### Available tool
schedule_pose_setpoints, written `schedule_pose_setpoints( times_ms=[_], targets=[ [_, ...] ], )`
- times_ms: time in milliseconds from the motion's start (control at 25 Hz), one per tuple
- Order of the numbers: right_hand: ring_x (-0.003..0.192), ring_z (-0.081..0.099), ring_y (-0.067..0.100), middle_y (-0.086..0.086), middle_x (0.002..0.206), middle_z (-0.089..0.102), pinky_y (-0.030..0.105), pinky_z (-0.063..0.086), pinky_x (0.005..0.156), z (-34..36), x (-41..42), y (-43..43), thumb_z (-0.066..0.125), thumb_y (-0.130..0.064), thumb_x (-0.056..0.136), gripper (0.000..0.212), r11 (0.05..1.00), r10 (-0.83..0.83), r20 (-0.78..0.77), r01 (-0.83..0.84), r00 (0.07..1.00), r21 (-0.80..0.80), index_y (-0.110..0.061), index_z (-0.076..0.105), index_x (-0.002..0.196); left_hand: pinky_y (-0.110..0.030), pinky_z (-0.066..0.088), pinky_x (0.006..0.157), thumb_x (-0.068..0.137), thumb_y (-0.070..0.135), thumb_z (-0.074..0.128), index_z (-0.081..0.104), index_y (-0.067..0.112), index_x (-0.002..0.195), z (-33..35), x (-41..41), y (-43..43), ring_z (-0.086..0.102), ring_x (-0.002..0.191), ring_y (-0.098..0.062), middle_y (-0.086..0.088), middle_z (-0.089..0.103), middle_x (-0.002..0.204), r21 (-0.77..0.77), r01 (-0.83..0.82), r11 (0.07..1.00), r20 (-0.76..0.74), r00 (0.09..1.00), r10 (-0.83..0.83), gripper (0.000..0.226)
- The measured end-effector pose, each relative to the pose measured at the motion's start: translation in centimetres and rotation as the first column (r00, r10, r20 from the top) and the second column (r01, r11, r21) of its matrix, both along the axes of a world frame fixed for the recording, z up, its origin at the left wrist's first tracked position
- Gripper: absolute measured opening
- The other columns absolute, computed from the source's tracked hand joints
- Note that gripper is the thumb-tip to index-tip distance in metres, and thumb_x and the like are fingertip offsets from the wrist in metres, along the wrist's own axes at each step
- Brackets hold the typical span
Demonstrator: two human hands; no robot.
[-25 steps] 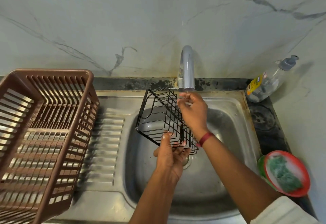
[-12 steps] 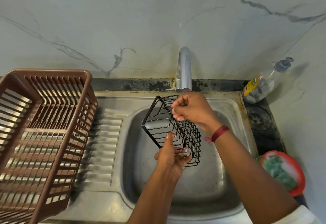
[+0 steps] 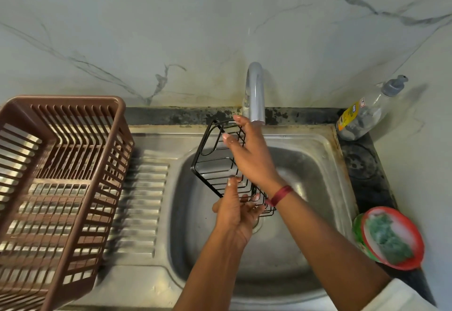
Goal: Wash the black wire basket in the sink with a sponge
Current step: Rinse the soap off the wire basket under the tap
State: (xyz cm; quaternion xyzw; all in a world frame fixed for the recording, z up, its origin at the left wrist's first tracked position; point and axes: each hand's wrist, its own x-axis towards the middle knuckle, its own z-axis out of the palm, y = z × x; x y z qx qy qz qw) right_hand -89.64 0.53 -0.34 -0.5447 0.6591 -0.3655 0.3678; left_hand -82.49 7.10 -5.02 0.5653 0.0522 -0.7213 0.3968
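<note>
A black wire basket (image 3: pixel 215 163) was held in the air over the basin of a steel sink (image 3: pixel 322 159), at the centre of the frame, tipped on its side with its open face toward the left. The left hand (image 3: pixel 234 215) gripped its lower end from beneath, thumb up along the near wires and fingertips curled up through the mesh. The right hand (image 3: pixel 252 154) lay across the basket's upper side with fingers stretched out and slightly apart, tips on the far rim just under the faucet (image 3: pixel 255 90); its thumb was hidden.

Half a second before, that right hand had been curled in a pinch on the top wires. It had since flattened and slid along them, which suggests rubbing or rinsing by hand. Whether water was running could not be made out.

The green sponge (image 3: pixel 389 239) sat untouched in a red-rimmed dish (image 3: pixel 415 232) at lower right, so scrubbing with it probably lay elsewhere in the job. A soap bottle (image 3: pixel 362 114) lay at upper right, and a brown plastic rack (image 3: pixel 61 176) stood at left.
</note>
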Motion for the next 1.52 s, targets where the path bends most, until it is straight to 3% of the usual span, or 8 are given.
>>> schedule_pose_setpoints(
  times_ms=[200,360,640,840,1080,1240,1360,1520],
  targets=[
    [0.146,0.0,0.0,-0.005,0.164,0.009,0.044,0.004,0.123,-3.0,1.3,0.8,0.015,-0.062,0.094,0.072,0.996,0.084,-0.057,-0.086,0.995,-0.035,-0.028,0.008,0.157,-0.056,0.063,0.075,0.091,0.043,0.075,0.05,0.009,0.136,-0.7,0.3,0.1,0.067,0.116,-0.044,-0.033,0.06,0.128,0.032,-0.048,0.998,-0.058,0.997,0.05,0.062],
    [0.15,-0.003,0.008,-0.01,0.164,0.0,0.042,-0.001,0.122,-5.5,0.9,2.0,0.002,-0.076,0.087,0.082,0.992,0.115,-0.133,-0.122,0.984,-0.043,-0.034,0.003,0.157,-0.067,0.057,0.086,0.094,0.041,0.071,0.052,0.01,0.132,-1.6,0.9,0.9,0.067,0.103,-0.041,-0.031,0.06,0.119,0.064,-0.034,0.997,-0.026,0.999,0.036,0.053],
    [0.148,-0.013,0.005,-0.019,0.16,-0.013,0.047,0.0,0.123,-10.5,-3.3,3.8,0.014,-0.061,0.099,0.064,0.965,0.005,0.005,-0.006,1.0,0.264,-0.037,-0.005,0.155,-0.06,0.054,0.095,0.099,0.031,0.063,0.059,0.012,0.103,0.0,1.4,1.1,0.062,0.079,-0.027,-0.014,0.056,0.094,-0.002,-0.098,0.995,-0.052,0.994,0.098,0.02],
    [0.146,-0.018,0.004,-0.015,0.16,-0.018,0.046,-0.007,0.123,-8.2,-1.7,2.4,0.01,-0.065,0.096,0.07,0.971,-0.071,0.049,0.057,0.996,0.233,-0.031,-0.009,0.155,-0.059,0.053,0.099,0.101,0.034,0.061,0.06,0.014,0.098,1.0,1.0,0.5,0.06,0.076,-0.024,-0.013,0.056,0.091,-0.053,-0.063,0.997,-0.027,0.998,0.061,0.02],
    [0.137,-0.017,-0.018,-0.011,0.16,-0.014,0.032,-0.012,0.12,-1.9,1.5,-1.0,-0.003,-0.067,0.092,0.077,0.981,0.131,-0.097,-0.143,0.987,-0.131,-0.026,-0.007,0.156,-0.051,0.064,0.074,0.099,0.043,0.063,0.057,0.01,0.125,0.6,0.6,0.9,0.055,0.069,-0.023,-0.02,0.049,0.102,-0.031,-0.006,1.0,-0.02,1.0,0.005,0.043],
    [0.136,0.029,-0.001,-0.005,0.159,0.024,0.025,0.035,0.108,-2.3,-0.7,-0.5,0.031,-0.048,0.102,0.053,0.993,0.087,0.034,-0.084,0.996,-0.082,-0.032,0.028,0.152,-0.056,0.062,0.079,0.096,0.038,0.069,0.056,0.011,0.125,-0.5,2.5,1.0,0.063,0.067,-0.025,-0.015,0.054,0.091,-0.01,0.097,0.995,0.054,0.994,-0.097,0.041],
    [0.11,0.059,0.012,0.0,0.128,0.059,0.018,0.05,0.089,-2.8,-4.1,0.0,0.051,-0.032,0.099,0.029,0.998,0.065,-0.026,-0.065,0.998,0.003,-0.023,0.061,0.125,-0.047,0.06,0.071,0.091,0.04,0.073,0.048,0.014,0.136,-1.0,4.7,0.7,0.069,0.079,-0.026,-0.013,0.059,0.101,0.04,0.305,0.952,0.215,0.928,-0.306,0.057],
    [0.069,0.058,0.009,-0.004,0.082,0.068,0.023,0.049,0.066,-2.9,-6.1,1.5,0.055,-0.05,0.094,0.035,0.988,0.05,-0.218,-0.016,0.975,0.155,-0.019,0.07,0.099,-0.052,0.061,0.083,0.088,0.042,0.076,0.031,0.016,0.136,-0.8,5.8,-0.1,0.069,0.094,-0.03,-0.015,0.055,0.12,0.072,0.497,0.865,0.379,0.788,-0.485,0.071]
  ],
)
